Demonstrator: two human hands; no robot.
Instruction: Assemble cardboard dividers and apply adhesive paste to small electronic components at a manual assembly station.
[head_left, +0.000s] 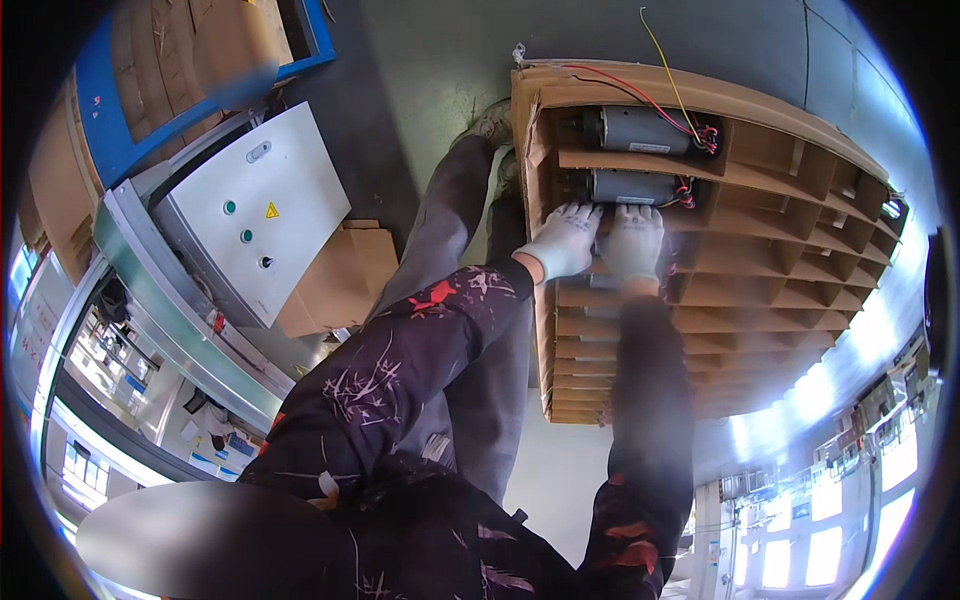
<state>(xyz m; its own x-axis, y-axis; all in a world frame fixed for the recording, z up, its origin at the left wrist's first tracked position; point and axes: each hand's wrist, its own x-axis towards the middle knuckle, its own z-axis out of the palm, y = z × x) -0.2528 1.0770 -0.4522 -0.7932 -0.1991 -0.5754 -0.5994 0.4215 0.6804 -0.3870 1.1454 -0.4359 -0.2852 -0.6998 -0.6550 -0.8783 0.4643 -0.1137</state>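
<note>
A long cardboard box [532,300] with cardboard dividers stands in front of me. Two grey cylindrical motors [645,131] with red and dark wires at their right ends lie in its far slots; the nearer of these is the second motor [630,187]. My left hand [562,242] and my right hand [634,246], both in white gloves, are side by side just below that second motor. Their fingers point away from me and curl over a grey motor mostly hidden under them. A bit of grey casing [601,281] shows beneath my hands.
On the left stands a white-fronted control cabinet [265,200] with green buttons and a dark knob, beside a flattened cardboard piece [345,270]. A blue-framed rack [110,130] holding cardboard is at the upper left. Loose yellow wire [668,70] rises over the box's far edge.
</note>
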